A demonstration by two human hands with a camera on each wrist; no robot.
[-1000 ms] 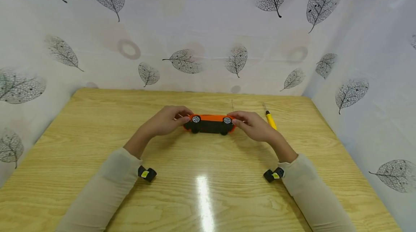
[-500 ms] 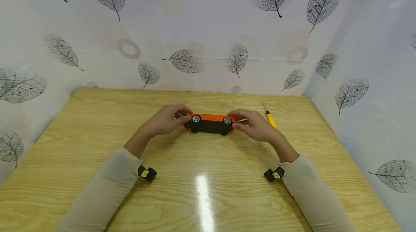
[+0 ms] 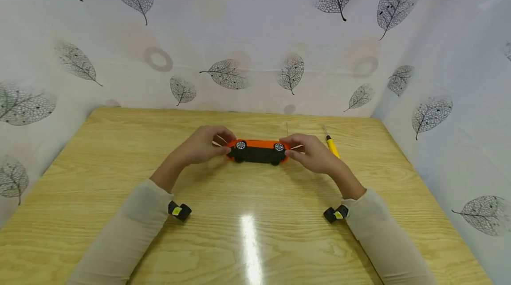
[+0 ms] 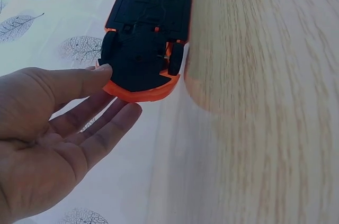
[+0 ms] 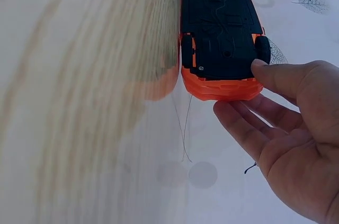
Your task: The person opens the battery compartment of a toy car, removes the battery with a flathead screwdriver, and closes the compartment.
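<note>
An orange toy car (image 3: 259,154) stands on its side on the wooden table, its black underside facing me. My left hand (image 3: 205,145) holds one end, the thumb at the edge of the underside and the other fingers behind. At the opposite end my right hand (image 3: 311,152) pinches the car between thumb and fingers. In the left wrist view the underside (image 4: 145,23) and the wheels show, with the left thumb touching a corner. A thin wire (image 5: 185,128) extends from the car's end in the right wrist view, mirrored by the glossy tabletop.
A screwdriver (image 3: 332,146) with a yellow handle lies behind the right hand, its tip toward the back edge. The wooden table (image 3: 215,240) meets a leaf-patterned cloth (image 3: 255,23) at the back and sides. Small black cameras hang at both wrists.
The left hand has shifted slightly up and left, its thumb sliding toward the car's end. The right thumb has lowered a little. The car stays almost in the same place.
</note>
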